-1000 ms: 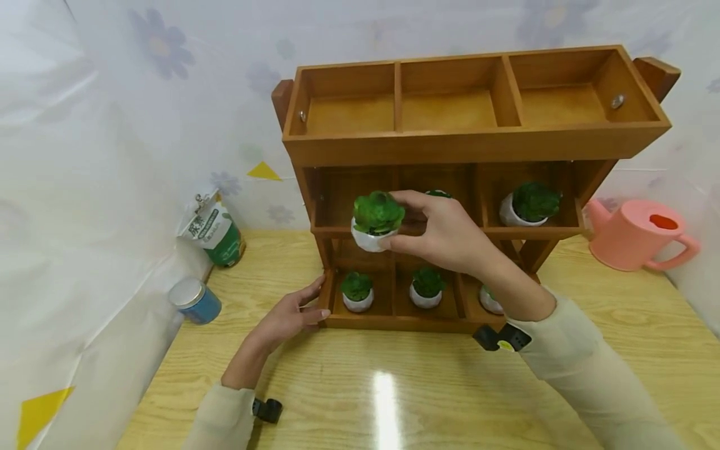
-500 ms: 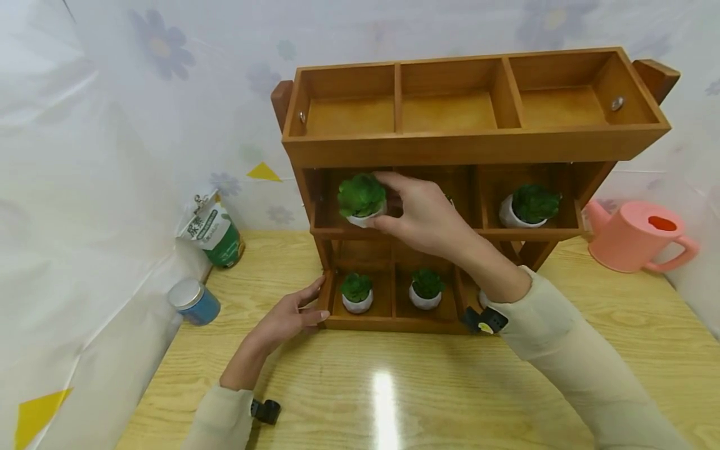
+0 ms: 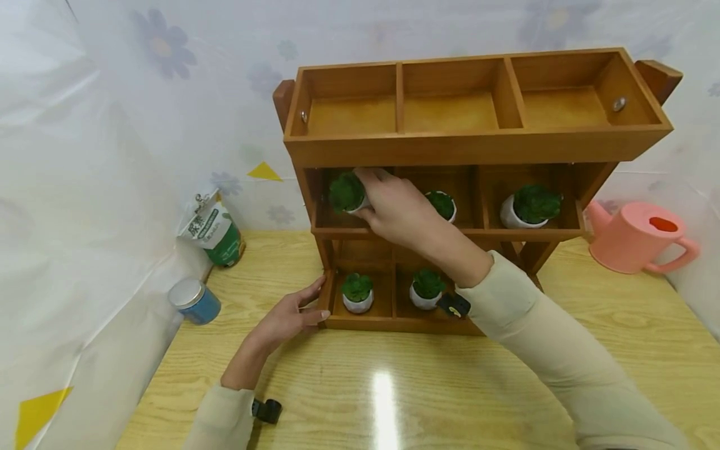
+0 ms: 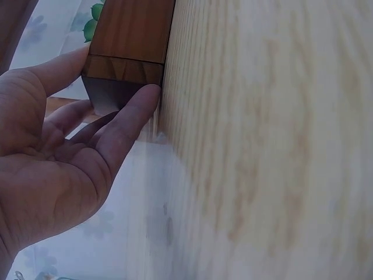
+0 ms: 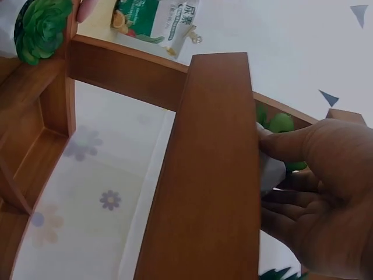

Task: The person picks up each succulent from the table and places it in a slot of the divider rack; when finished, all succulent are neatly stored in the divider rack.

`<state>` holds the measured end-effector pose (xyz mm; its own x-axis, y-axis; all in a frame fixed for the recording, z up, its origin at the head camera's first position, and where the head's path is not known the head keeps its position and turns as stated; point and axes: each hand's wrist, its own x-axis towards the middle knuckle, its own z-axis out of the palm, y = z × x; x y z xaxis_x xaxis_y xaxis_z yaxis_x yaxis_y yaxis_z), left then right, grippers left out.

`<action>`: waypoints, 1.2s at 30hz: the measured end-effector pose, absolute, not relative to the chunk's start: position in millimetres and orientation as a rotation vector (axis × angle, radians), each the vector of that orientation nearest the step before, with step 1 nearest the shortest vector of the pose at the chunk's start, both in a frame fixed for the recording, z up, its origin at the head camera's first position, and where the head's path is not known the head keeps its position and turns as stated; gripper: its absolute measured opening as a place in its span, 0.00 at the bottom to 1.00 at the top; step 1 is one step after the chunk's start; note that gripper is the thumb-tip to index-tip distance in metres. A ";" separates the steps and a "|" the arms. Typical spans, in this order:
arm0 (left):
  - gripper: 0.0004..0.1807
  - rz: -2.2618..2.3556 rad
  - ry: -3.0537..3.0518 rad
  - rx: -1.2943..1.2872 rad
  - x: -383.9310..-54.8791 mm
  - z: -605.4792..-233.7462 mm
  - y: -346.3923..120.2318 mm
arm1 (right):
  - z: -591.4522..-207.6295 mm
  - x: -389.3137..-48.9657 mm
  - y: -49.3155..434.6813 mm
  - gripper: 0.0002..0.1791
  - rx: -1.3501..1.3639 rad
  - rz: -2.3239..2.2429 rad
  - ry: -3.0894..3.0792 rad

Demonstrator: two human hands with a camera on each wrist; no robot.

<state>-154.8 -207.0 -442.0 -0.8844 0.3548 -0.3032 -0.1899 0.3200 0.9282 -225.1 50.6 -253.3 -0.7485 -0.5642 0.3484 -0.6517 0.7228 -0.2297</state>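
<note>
My right hand [image 3: 396,206] grips a small potted succulent [image 3: 345,192] by its white pot, inside the left compartment of the shelf's middle tier. Behind the front board in the right wrist view, part of the white pot [image 5: 271,170] shows between thumb and fingers. My left hand [image 3: 287,319] touches the left end of the bottom tier of the brown wooden shelf [image 3: 450,149]. Its fairly straight fingers lie about the wooden corner [image 4: 125,69] in the left wrist view. More potted succulents stand in the middle tier's centre [image 3: 441,205] and right [image 3: 530,206] compartments.
Two potted succulents [image 3: 357,292] show in the bottom tier; my right forearm covers its right compartment. A blue jar [image 3: 195,301] and a green-and-white pouch [image 3: 216,231] stand left on the wooden table [image 3: 315,387]. A pink watering can [image 3: 638,237] is at the right.
My right hand has carried the potted succulent leftward and up, then back into the middle tier's left compartment. The centre succulent has come into fuller view. My left hand has stayed put.
</note>
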 end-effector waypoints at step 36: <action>0.41 1.531 2.180 0.228 -153.3 -439.4 -211.5 | -292.4 -153.2 119.5 0.40 1.144 0.721 -2.517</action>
